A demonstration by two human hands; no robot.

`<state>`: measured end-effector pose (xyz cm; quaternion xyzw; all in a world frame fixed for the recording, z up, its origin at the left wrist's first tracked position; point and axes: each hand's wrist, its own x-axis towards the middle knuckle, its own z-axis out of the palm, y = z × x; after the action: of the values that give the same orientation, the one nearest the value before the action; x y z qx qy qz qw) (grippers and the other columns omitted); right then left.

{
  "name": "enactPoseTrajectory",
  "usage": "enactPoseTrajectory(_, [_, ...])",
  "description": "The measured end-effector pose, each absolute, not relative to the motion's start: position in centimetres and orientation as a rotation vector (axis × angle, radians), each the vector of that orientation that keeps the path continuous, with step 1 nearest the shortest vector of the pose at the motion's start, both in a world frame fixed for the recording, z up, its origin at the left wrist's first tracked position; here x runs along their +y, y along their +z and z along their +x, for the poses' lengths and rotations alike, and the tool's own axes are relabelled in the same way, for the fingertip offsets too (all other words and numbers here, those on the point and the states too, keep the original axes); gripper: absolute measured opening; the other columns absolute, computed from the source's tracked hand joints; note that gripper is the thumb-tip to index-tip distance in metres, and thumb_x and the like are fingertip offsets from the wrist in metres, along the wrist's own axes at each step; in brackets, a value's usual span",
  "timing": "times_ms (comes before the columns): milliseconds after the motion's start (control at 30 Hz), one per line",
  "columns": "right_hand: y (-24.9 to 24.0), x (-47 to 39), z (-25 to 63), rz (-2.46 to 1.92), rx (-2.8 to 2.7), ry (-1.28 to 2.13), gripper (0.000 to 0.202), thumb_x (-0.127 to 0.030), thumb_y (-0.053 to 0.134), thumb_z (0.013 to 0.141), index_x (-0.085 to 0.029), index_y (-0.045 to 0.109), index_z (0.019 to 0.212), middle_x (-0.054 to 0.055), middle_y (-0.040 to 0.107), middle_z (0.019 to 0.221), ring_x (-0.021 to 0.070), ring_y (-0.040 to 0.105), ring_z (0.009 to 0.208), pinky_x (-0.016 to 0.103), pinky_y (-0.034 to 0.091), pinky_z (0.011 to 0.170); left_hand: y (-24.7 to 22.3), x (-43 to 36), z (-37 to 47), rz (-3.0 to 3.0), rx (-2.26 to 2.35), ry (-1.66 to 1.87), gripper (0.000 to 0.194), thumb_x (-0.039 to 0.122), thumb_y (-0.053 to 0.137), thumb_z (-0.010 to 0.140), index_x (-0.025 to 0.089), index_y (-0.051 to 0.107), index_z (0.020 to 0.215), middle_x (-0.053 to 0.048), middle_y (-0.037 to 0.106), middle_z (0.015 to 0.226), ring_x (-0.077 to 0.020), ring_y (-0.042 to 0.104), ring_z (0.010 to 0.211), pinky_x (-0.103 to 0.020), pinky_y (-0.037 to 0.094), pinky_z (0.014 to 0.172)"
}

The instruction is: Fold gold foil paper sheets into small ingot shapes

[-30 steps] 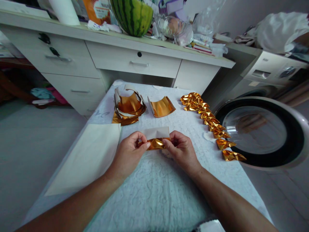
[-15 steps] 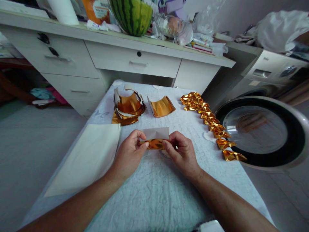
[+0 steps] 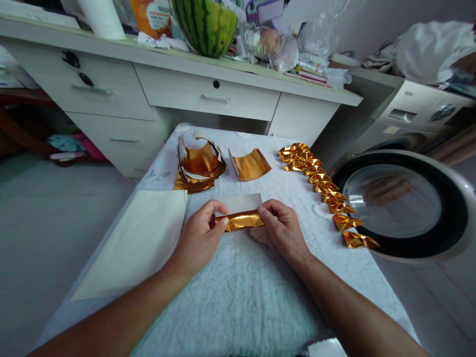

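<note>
Two hands [image 3: 199, 230] [image 3: 284, 225], one held sheet [image 3: 243, 220], one watermelon [image 3: 206, 27].

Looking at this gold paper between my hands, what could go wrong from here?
The left hand and right hand hold the gold paper near its two ends, so an uneven pull might skew the fold or tear it. The nearest folded gold piece lies at the right edge of the table, so a bump from the right forearm might knock it off.
</note>
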<state>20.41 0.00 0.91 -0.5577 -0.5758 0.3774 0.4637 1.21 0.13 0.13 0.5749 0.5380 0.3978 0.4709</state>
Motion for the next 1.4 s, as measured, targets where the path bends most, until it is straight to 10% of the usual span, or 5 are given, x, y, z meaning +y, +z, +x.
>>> enactPoseTrajectory(233, [0.1,0.6,20.8,-1.497,-1.612,0.679,0.016,-0.027,0.056,0.081,-0.020,0.057,0.067,0.000,0.057,0.068,0.0163,0.050,0.070,0.028,0.037,0.066,0.6,-0.1,1.3,1.559,1.391,0.891,0.005,0.023,0.052,0.082,0.022,0.056,0.085,0.006,0.050,0.061,-0.0122,0.046,0.053,-0.022,0.032,0.049])
enactPoseTrajectory(733, [-0.2,0.8,20.4,-1.783,-1.913,0.443,0.011,-0.015,0.057,0.082,-0.018,0.063,0.073,0.003,0.060,0.078,0.0185,0.048,0.080,0.032,0.032,0.077,0.0,-0.7,1.5,2.436,1.667,0.855,0.023,0.018,0.055,0.087,0.018,0.060,0.109,-0.014,0.045,0.133,-0.0333,0.046,0.117,-0.054,0.040,0.097])
enactPoseTrajectory(900, [-0.1,0.9,20.2,-1.823,-1.925,0.408,0.013,-0.013,0.057,0.081,-0.017,0.062,0.070,0.004,0.060,0.075,0.0181,0.048,0.079,0.031,0.031,0.074,-0.1,-1.4,2.5,2.686,1.138,0.689,0.026,0.012,0.047,0.092,0.019,0.058,0.114,-0.005,0.064,0.116,-0.0230,0.053,0.109,-0.042,0.042,0.097])
enactPoseTrajectory(1400, [-0.2,1.0,20.3,-1.864,-1.955,0.351,0.013,-0.016,0.057,0.081,-0.017,0.061,0.069,0.003,0.060,0.075,0.0175,0.049,0.077,0.030,0.030,0.073,-2.1,-2.0,2.7,2.848,1.079,0.439,0.051,0.041,0.052,0.094,0.018,0.044,0.139,-0.007,0.046,0.149,-0.0226,0.038,0.139,-0.040,0.028,0.116])
